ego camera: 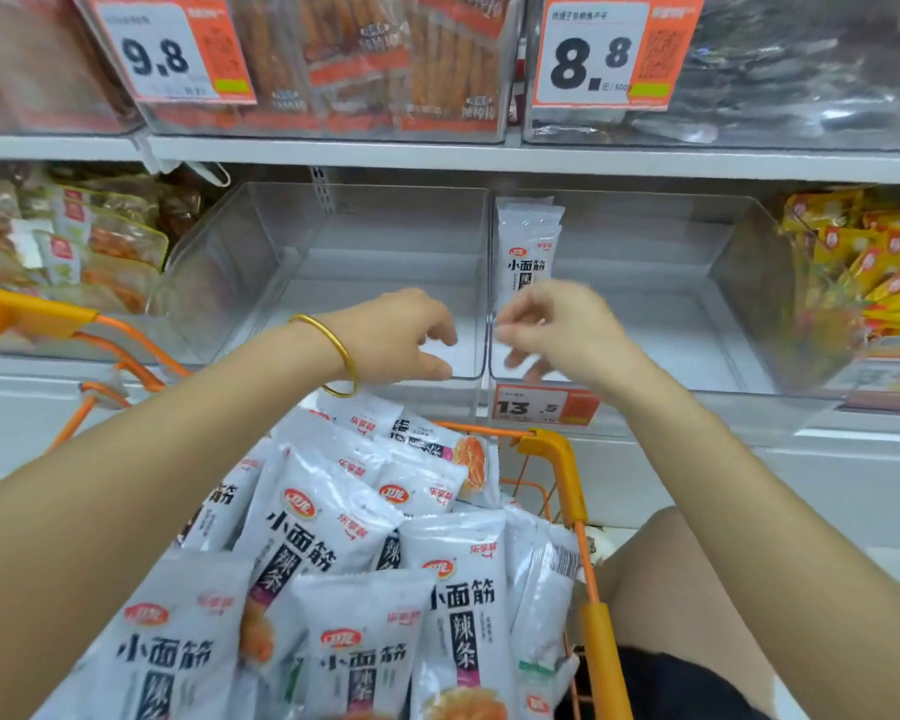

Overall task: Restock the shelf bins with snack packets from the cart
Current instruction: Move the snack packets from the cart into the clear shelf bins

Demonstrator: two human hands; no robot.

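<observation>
- Both hands are up at the shelf. The left hand (401, 340) hovers before the left bin (261, 241), fingers loosely curled, nothing in them.
- The right hand (567, 330) is at the front lip of the right bin (739, 272), just below the upright packets (528, 241) against that bin's left wall. It's blurred, so I can't tell whether it pinches one.
- This looks like the placing step, early on: the cart (557, 459) is heaped with white snack packets (313, 532).
- Next call: reach down to the heap, take a handful, and stand them beside the upright ones.
</observation>
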